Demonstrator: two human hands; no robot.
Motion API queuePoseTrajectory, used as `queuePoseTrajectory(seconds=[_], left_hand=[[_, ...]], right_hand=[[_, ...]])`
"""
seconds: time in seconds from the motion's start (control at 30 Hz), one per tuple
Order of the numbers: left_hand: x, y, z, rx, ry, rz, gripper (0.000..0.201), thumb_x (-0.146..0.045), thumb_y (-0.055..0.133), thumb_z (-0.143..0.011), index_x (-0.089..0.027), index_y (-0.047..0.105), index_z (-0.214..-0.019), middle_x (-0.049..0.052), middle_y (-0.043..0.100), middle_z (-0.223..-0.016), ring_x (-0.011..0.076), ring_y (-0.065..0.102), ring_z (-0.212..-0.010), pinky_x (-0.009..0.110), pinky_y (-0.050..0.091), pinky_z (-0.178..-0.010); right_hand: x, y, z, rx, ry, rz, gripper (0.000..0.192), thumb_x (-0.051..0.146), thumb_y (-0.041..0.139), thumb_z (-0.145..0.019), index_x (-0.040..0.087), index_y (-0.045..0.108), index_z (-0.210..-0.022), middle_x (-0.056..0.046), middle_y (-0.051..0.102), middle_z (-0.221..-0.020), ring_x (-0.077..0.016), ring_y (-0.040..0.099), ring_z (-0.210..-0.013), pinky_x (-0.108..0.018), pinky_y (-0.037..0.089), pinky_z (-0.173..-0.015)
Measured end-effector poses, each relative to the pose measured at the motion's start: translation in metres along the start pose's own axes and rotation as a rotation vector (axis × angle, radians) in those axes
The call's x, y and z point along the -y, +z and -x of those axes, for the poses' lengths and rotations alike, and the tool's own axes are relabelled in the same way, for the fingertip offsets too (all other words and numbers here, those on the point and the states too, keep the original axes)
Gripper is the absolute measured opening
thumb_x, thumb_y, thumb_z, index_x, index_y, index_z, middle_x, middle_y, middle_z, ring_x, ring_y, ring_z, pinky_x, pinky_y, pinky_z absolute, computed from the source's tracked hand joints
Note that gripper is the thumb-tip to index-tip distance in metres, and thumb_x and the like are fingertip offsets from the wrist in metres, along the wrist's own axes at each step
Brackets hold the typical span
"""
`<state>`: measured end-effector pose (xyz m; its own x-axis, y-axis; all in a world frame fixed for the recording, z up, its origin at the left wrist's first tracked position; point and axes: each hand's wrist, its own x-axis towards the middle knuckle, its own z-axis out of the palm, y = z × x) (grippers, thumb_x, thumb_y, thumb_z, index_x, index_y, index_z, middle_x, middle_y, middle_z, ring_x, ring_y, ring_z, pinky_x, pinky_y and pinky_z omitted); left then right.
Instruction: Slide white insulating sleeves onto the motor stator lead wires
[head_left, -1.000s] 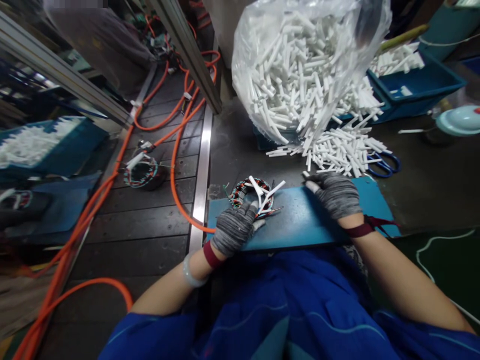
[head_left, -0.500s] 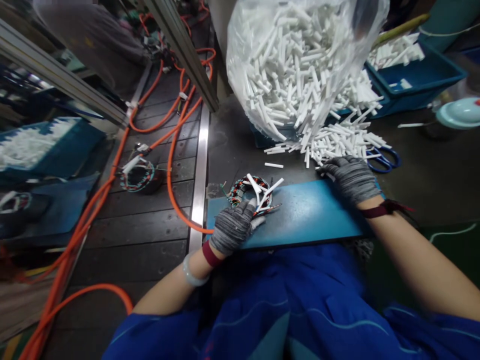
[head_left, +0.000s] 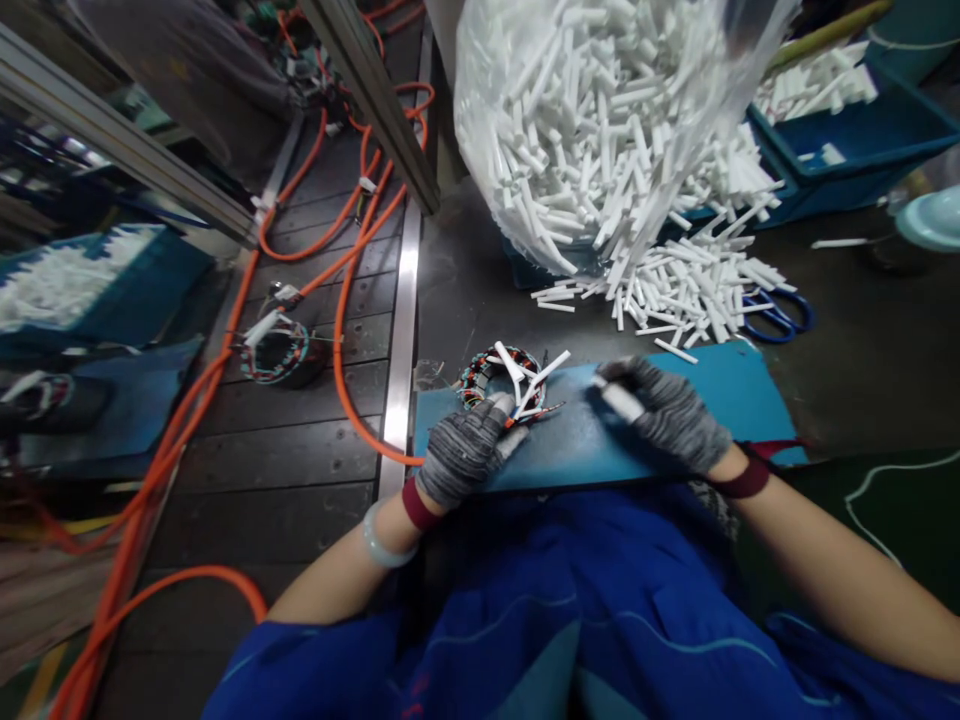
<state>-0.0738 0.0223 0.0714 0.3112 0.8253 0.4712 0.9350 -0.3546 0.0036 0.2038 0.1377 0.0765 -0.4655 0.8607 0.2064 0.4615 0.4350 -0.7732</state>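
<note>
The person sits at a dark table (head_left: 480, 290) with a blue board (head_left: 600, 440) laid across the near edge. On the left end of that board lies a wound stator coil (head_left: 499, 378), a ring of coloured wire with several white sleeves already standing out of it. The left hand (head_left: 463, 450), in a grey knit glove, rests on the near side of the coil, its fingers curled down on the windings and leads and pinning the ring flat. The right hand (head_left: 667, 410), gloved the same, lies on the board just right of the coil, fingers closed around a single white tube (head_left: 619, 398) whose end pokes out toward the ring.

That tube looks very light and thin-walled, a little springy rather than rigid; I would judge it easy to crush or kink if pinched hard, so a hold near its middle, leaving the open end free, suits it. The coil seems heavier and stiff in the core, but its fine wire leads look easy to bend, so it is better held by the ring than by the leads.

Farther off, a clear plastic bag (head_left: 600, 120) bulges with the same tubes, and a loose pile (head_left: 675, 285) spills from it onto the table. Blue-handled scissors (head_left: 780, 315) lie at the pile's right edge. An orange cable (head_left: 345, 300) loops over the conveyor slats to the left, where another coil (head_left: 277, 350) sits.
</note>
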Motion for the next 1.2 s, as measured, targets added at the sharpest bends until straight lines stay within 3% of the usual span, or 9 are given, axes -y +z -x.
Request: queuePoseTrajectory(seconds=[0.27, 0.4, 0.5, 0.63, 0.7, 0.8, 0.9, 1.07, 1.2], left_hand=[[-0.001, -0.007, -0.006, -0.04, 0.042, -0.022, 0.032, -0.036, 0.065, -0.101, -0.009, 0.073, -0.117, 0.016, 0.082, -0.1, 0.0249, 0.08, -0.087, 0.032, 0.064, -0.079], [-0.002, -0.002, -0.005, -0.116, 0.06, -0.067, 0.027, -0.03, 0.068, -0.099, -0.009, 0.073, -0.115, 0.015, 0.081, -0.096, 0.0249, 0.079, -0.08, 0.032, 0.062, -0.071], [-0.006, 0.002, -0.004, -0.117, 0.054, -0.132, 0.024, -0.027, 0.067, -0.099, -0.011, 0.075, -0.114, 0.015, 0.081, -0.098, 0.0255, 0.078, -0.077, 0.033, 0.058, -0.067], [-0.008, -0.005, -0.005, -0.084, 0.076, -0.173, 0.023, -0.024, 0.062, -0.1, -0.01, 0.077, -0.112, 0.015, 0.082, -0.098, 0.0239, 0.076, -0.074, 0.032, 0.055, -0.064], [-0.006, -0.014, -0.006, -0.034, 0.094, -0.191, 0.025, -0.028, 0.063, -0.101, -0.012, 0.078, -0.113, 0.014, 0.082, -0.1, 0.025, 0.076, -0.077, 0.034, 0.055, -0.066], [0.001, -0.022, -0.011, 0.117, 0.042, -0.12, 0.038, -0.041, 0.069, -0.097, -0.016, 0.075, -0.125, 0.015, 0.078, -0.121, 0.0326, 0.075, -0.106, 0.045, 0.056, -0.09], [0.006, -0.019, -0.018, 0.318, -0.049, 0.065, 0.05, -0.045, 0.078, -0.089, -0.018, 0.072, -0.131, 0.015, 0.073, -0.135, 0.0354, 0.065, -0.128, 0.051, 0.046, -0.112], [0.015, -0.013, -0.021, 0.481, -0.144, 0.207, 0.033, -0.046, 0.079, -0.087, -0.019, 0.078, -0.104, 0.01, 0.078, -0.102, 0.0299, 0.071, -0.107, 0.049, 0.041, -0.117], [0.046, -0.041, -0.003, 0.522, -0.227, 0.238, 0.039, -0.055, 0.082, -0.082, -0.019, 0.076, -0.096, 0.007, 0.077, -0.095, 0.0287, 0.072, -0.099, 0.047, 0.046, -0.11]], right_hand=[[0.011, 0.034, -0.004, 0.238, 0.058, -0.452, 0.022, 0.039, 0.072, -0.091, 0.021, 0.074, -0.104, -0.004, 0.08, -0.1, -0.0191, 0.075, -0.089, -0.034, 0.061, -0.084], [0.021, 0.038, -0.001, 0.279, -0.001, -0.42, 0.029, 0.048, 0.07, -0.094, 0.024, 0.077, -0.109, -0.006, 0.08, -0.104, -0.0204, 0.074, -0.095, -0.035, 0.058, -0.089], [0.034, 0.048, 0.003, 0.356, 0.11, -0.382, 0.043, 0.059, 0.058, -0.099, 0.022, 0.079, -0.1, -0.005, 0.076, -0.081, -0.0176, 0.069, -0.074, -0.031, 0.056, -0.075], [0.042, 0.066, 0.005, 0.536, 0.346, -0.597, 0.068, 0.066, 0.03, -0.106, 0.019, 0.074, -0.085, 0.003, 0.051, -0.045, -0.014, 0.049, -0.042, -0.028, 0.046, -0.049], [0.041, 0.068, 0.006, 0.454, 0.306, -0.565, 0.061, 0.065, 0.036, -0.105, 0.021, 0.075, -0.087, 0.001, 0.057, -0.051, -0.0159, 0.056, -0.049, -0.031, 0.052, -0.056], [0.033, 0.059, 0.009, 0.277, 0.285, -0.488, 0.043, 0.063, 0.052, -0.1, 0.026, 0.075, -0.095, -0.003, 0.072, -0.077, -0.0193, 0.067, -0.072, -0.034, 0.058, -0.074], [0.021, 0.046, 0.012, 0.182, 0.355, -0.467, 0.051, 0.065, 0.042, -0.103, 0.024, 0.072, -0.097, -0.004, 0.073, -0.076, -0.0179, 0.066, -0.067, -0.033, 0.057, -0.069], [0.005, 0.04, 0.016, 0.209, 0.465, -0.516, 0.053, 0.069, 0.057, -0.095, 0.02, 0.074, -0.102, -0.004, 0.076, -0.077, -0.0163, 0.067, -0.065, -0.029, 0.055, -0.064], [-0.004, 0.041, 0.022, 0.209, 0.56, -0.607, 0.058, 0.071, 0.072, -0.084, 0.02, 0.077, -0.109, -0.01, 0.081, -0.098, -0.0216, 0.074, -0.08, -0.033, 0.061, -0.074]])
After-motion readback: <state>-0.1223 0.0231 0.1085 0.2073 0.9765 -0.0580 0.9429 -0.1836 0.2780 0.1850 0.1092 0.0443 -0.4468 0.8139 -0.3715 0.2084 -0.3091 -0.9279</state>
